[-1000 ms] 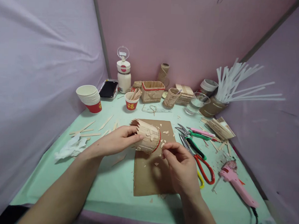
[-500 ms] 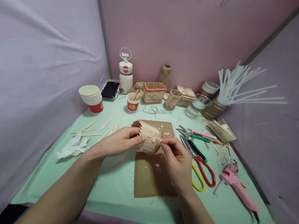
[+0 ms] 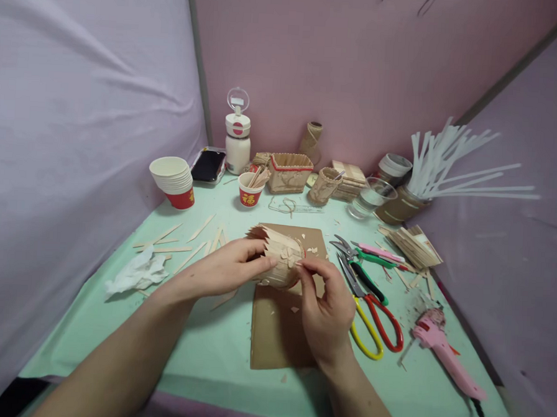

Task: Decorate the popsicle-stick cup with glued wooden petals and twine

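Note:
A round holder made of wooden craft sticks (image 3: 280, 258) lies tilted on its side above a brown cardboard sheet (image 3: 281, 333). Its jagged open end points left, and small pale wood pieces are fixed to its side. My left hand (image 3: 238, 262) grips the holder at the open end, the fingers partly inside and the thumb along the outside. At the other end, by a red band, my right hand (image 3: 325, 298) is closed in a pinch against the holder. Whatever lies between those fingertips is too small to make out.
Red-handled scissors (image 3: 371, 307), green-handled pruners (image 3: 367, 257) and a pink glue gun (image 3: 448, 354) lie to the right. Loose sticks and a crumpled tissue (image 3: 137, 273) are at left. Paper cups (image 3: 172, 181), a stick basket (image 3: 289, 175) and a clear cup of water (image 3: 370, 198) stand behind.
My right fingertips have shifted slightly left onto the holder's side near the wood pieces. The left hand keeps its grip. The whole view has moved a little.

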Demonstrator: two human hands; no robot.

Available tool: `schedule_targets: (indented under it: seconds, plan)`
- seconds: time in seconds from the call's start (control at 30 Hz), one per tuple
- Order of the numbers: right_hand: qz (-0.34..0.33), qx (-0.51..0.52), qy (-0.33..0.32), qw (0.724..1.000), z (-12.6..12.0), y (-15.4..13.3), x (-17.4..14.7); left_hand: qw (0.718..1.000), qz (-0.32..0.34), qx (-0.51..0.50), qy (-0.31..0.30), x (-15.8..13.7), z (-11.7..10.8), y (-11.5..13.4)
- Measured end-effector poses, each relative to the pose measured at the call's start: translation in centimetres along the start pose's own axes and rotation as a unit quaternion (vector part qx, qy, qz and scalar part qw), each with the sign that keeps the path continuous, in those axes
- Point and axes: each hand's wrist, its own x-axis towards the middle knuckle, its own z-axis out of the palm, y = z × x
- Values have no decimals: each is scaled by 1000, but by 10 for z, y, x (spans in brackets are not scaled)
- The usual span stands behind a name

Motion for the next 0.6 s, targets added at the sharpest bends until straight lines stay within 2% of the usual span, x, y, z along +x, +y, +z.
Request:
schedule_targets:
  seconds: [0.07,0.13,0.4,0.6]
  plan:
    - [-56,-14,-5,998,-1,-2,1,1000,-1,5,12,0,2,2]
    - [-80,-30,-15,996,-2,-4,2,1000,-5,-10,19,-1,3,5]
    - [-109,-62,18,992,6,-2,6,997,-13,-67,25,-1,9,8]
    - [-126,-68,53,988,11,4,5,998,-4,-59,30,0,11,5]
